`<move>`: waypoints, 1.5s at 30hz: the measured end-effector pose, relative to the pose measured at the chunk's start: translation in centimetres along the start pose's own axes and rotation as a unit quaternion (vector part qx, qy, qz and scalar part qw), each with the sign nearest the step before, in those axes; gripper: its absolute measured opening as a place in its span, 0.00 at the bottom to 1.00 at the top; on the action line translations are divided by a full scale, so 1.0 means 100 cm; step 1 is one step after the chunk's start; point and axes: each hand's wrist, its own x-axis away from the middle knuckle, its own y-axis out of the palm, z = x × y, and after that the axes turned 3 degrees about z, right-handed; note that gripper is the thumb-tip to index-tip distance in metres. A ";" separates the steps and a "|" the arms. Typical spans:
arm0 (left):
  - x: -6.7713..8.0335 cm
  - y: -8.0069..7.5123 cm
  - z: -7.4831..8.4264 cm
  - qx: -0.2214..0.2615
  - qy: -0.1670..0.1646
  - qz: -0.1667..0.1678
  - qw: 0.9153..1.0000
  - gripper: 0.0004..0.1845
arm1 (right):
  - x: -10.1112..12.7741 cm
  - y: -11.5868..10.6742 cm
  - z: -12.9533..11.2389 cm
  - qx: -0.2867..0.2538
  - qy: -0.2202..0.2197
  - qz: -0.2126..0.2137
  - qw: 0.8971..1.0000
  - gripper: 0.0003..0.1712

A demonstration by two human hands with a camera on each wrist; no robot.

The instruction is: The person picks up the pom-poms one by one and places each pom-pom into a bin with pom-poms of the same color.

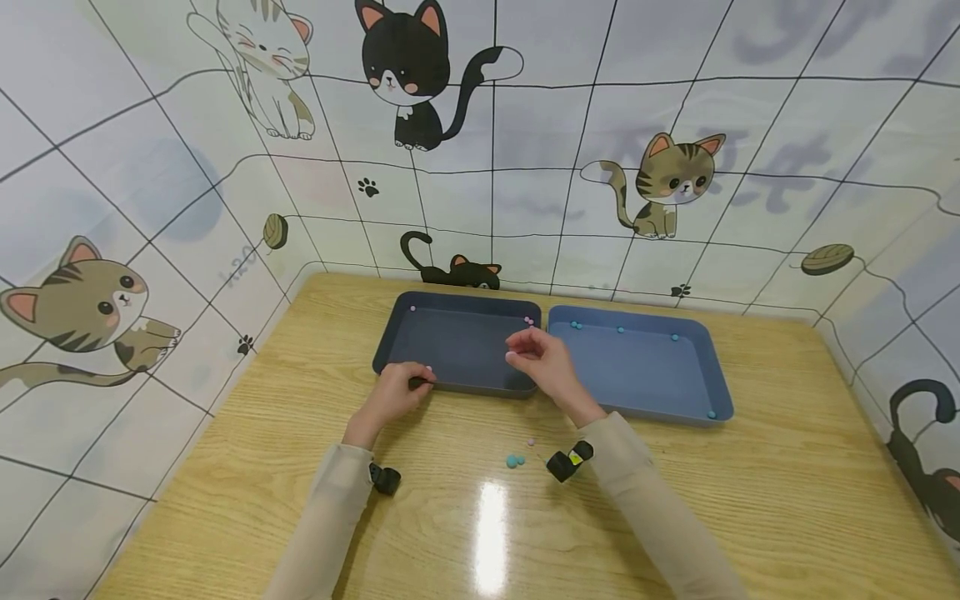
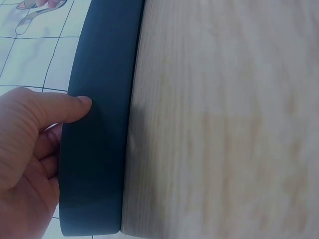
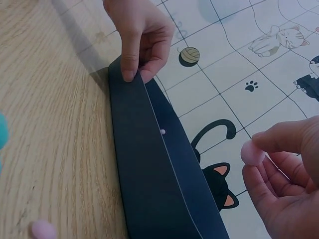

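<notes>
My left hand [image 1: 397, 390] grips the near rim of the dark navy tray [image 1: 457, 346] close to its left corner. The left wrist view shows the thumb [image 2: 75, 107] against the tray's outer wall, the other fingers behind it. Over the right end of this tray, my right hand [image 1: 551, 367] pinches a small pink ball [image 3: 252, 153] between thumb and fingertips. A few pink balls [image 1: 528, 321] lie in the tray's far right corner, and another pink ball [image 1: 412, 308] is at its far left.
A lighter blue tray [image 1: 637, 375] stands right of the dark one, with several teal balls [image 1: 620, 330] along its edges. On the wooden table [image 1: 450, 517], teal balls [image 1: 512, 461] and one pink ball [image 1: 531, 442] lie in front of the trays. Cat-printed cloth walls surround the table.
</notes>
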 end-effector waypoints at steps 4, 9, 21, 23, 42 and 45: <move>0.000 0.000 0.000 0.001 -0.001 0.001 1.000 0.04 | -0.006 0.005 0.000 -0.005 0.015 0.002 1.000 0.12; 0.001 0.000 0.000 0.001 -0.001 0.001 1.000 0.04 | -0.014 0.011 0.003 -0.021 0.014 0.008 1.000 0.13; -0.002 0.000 0.001 -0.004 -0.002 -0.002 1.000 0.05 | -0.025 0.025 0.009 -0.031 0.046 0.033 0.998 0.13; -0.002 -0.001 0.001 -0.002 -0.003 -0.003 1.000 0.05 | -0.027 0.026 0.009 -0.030 0.051 0.035 0.998 0.13; -0.001 -0.002 0.001 -0.002 -0.014 -0.007 1.000 0.04 | -0.042 0.035 0.010 -0.037 0.071 0.061 0.995 0.12; -0.001 -0.002 0.001 -0.006 -0.012 -0.005 1.000 0.04 | -0.044 0.035 0.013 -0.037 0.065 0.065 0.995 0.11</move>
